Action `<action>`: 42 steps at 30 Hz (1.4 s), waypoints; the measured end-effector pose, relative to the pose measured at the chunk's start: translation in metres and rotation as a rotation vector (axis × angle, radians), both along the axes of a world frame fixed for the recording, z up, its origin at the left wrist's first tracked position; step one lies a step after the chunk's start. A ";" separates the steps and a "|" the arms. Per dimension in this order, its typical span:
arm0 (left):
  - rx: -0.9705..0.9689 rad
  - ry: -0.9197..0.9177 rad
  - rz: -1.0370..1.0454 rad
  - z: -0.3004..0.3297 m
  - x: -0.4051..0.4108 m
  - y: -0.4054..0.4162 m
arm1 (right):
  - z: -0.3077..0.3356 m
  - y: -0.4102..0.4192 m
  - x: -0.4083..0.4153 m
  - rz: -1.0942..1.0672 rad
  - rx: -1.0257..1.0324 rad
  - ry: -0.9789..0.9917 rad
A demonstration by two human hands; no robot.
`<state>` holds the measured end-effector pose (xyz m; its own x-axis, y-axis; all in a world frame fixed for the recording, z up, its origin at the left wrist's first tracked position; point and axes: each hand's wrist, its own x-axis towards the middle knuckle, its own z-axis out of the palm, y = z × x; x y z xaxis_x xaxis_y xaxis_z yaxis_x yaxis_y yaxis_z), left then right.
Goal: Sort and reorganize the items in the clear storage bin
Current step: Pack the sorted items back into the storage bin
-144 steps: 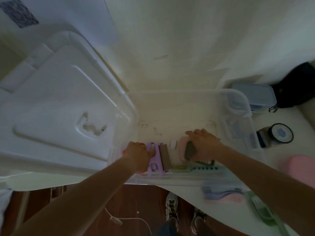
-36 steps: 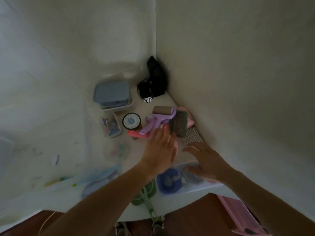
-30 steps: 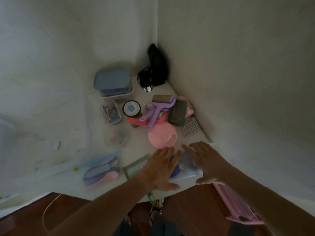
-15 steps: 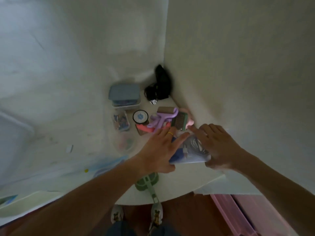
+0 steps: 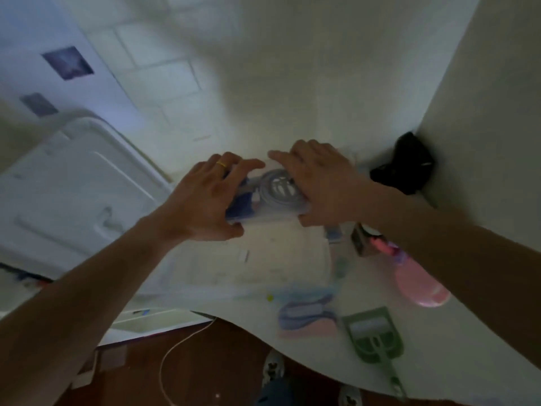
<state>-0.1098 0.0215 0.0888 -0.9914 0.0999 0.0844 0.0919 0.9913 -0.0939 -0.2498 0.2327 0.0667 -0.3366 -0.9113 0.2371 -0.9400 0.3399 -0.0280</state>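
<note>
A small clear plastic case (image 5: 270,200) with a coiled white cable and something blue inside hangs in the air over the clear storage bin (image 5: 328,259). My left hand (image 5: 205,200) grips its left end, thumb below and fingers on top. My right hand (image 5: 319,186) grips its right end the same way. The bin's walls are blurred and hard to make out; a small white piece (image 5: 244,255) lies on its floor. The bin's white lid (image 5: 73,189) leans at the left.
On the white table right of the bin lie a pink round dish (image 5: 421,284), a green dustpan (image 5: 373,338), a blue and pink bundle (image 5: 306,316) and a dark box (image 5: 361,241). A black bag (image 5: 407,165) sits in the wall corner. A white cable (image 5: 175,356) trails on the floor.
Both hands took hold of the clear case at the table's right side, lifted it and carried it left, over the storage bin. The view swung left with them.
</note>
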 end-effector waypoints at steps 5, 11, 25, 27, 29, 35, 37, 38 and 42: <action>0.003 -0.186 0.049 -0.072 0.012 -0.086 | -0.079 -0.102 0.014 -0.011 0.168 -0.117; -0.014 -0.344 0.044 -0.156 0.014 -0.138 | -0.160 -0.157 0.032 -0.084 0.283 -0.175; -0.094 -0.397 0.254 -0.230 0.014 -0.170 | -0.222 -0.197 0.041 -0.317 0.340 -0.141; -0.107 -0.395 0.236 -0.234 0.018 -0.169 | -0.218 -0.191 0.046 -0.469 0.357 -0.211; -0.129 -0.384 0.225 -0.238 0.021 -0.167 | -0.219 -0.191 0.051 -0.582 0.340 -0.300; -0.141 -0.306 0.237 -0.253 0.021 -0.168 | -0.236 -0.195 0.044 -0.580 0.175 -0.444; -0.130 -0.319 0.268 -0.261 0.023 -0.167 | -0.237 -0.193 0.042 -0.577 0.141 -0.465; -0.132 -0.323 0.284 -0.263 0.023 -0.166 | -0.236 -0.192 0.043 -0.579 0.147 -0.453; -0.101 -0.343 0.304 -0.252 0.021 -0.160 | -0.229 -0.187 0.049 -0.596 0.212 -0.296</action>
<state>-0.0888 -0.1390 -0.1628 -0.9458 -0.2089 -0.2487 -0.1591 0.9655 -0.2060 -0.2010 0.0454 -0.1623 -0.8168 -0.5676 -0.1038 -0.5546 0.8219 -0.1303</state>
